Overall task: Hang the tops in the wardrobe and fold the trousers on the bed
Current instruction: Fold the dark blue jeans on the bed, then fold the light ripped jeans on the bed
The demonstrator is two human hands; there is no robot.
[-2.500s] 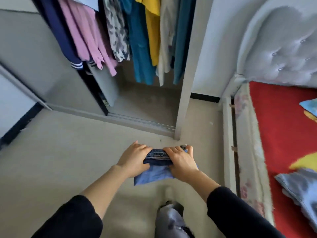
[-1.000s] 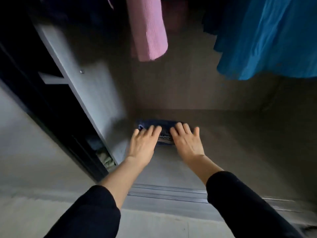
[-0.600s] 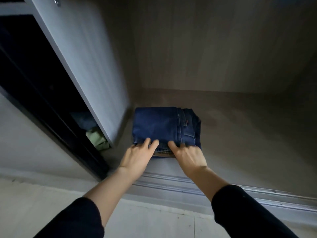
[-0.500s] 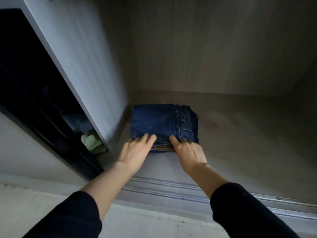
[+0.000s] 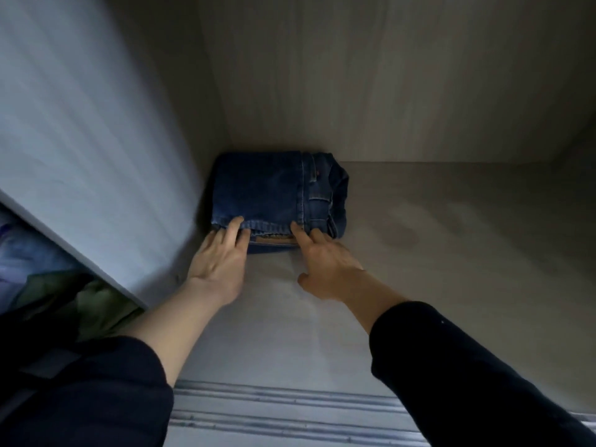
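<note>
A folded pair of dark blue jeans (image 5: 274,191) lies on the wardrobe floor (image 5: 435,253), pushed into the back left corner against the rear wall. My left hand (image 5: 219,262) lies flat with straight fingers touching the jeans' near left edge. Straight fingers of my right hand (image 5: 325,262) press on the near right edge by the waistband. Neither hand grips the cloth.
A grey partition panel (image 5: 96,150) stands close on the left. Beyond it, green cloth (image 5: 93,304) and pale fabric lie in the neighbouring compartment. The sliding-door track (image 5: 290,411) runs across the front. The wardrobe's wooden back wall (image 5: 387,75) rises behind the jeans.
I carried the folded jeans from the room to the wardrobe, set them on its floor and pushed them back into the left corner. My view has moved closer and lower.
</note>
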